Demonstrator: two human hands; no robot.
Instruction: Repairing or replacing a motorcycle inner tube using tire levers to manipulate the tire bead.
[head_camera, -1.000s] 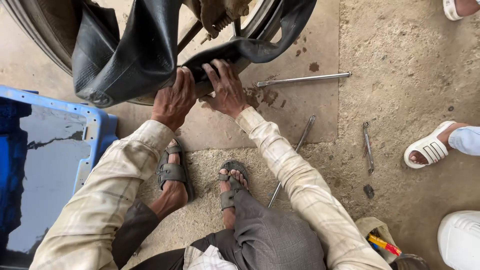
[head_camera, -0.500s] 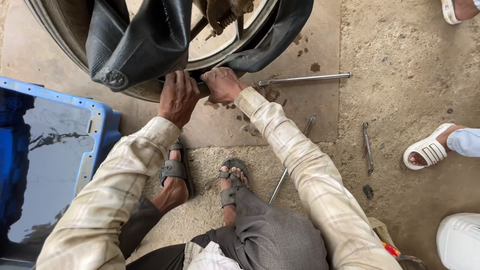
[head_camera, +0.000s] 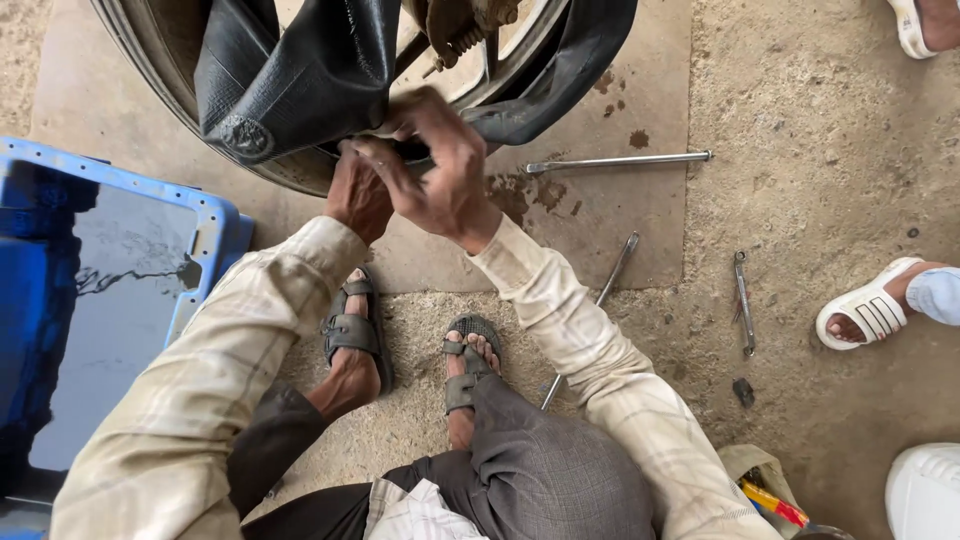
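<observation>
A black rubber inner tube (head_camera: 300, 75) hangs loosely out of a wheel with its tyre (head_camera: 160, 70) at the top of the view. My left hand (head_camera: 358, 192) grips the tube's lower edge against the tyre. My right hand (head_camera: 440, 165) reaches across above it, fingers curled on the same fold of the tube. A round valve patch (head_camera: 243, 135) shows on the tube to the left of my hands. Both my arms wear pale checked sleeves.
A blue tub of dark water (head_camera: 90, 300) stands at the left. A long metal rod (head_camera: 615, 161), a tyre lever (head_camera: 600, 300) and a spanner (head_camera: 743, 300) lie on the concrete to the right. Another person's white-sandalled foot (head_camera: 870, 305) is at the right edge.
My right hand has lifted from the tyre's edge and crossed over my left hand onto the tube. The view has moved in closer to the wheel.
</observation>
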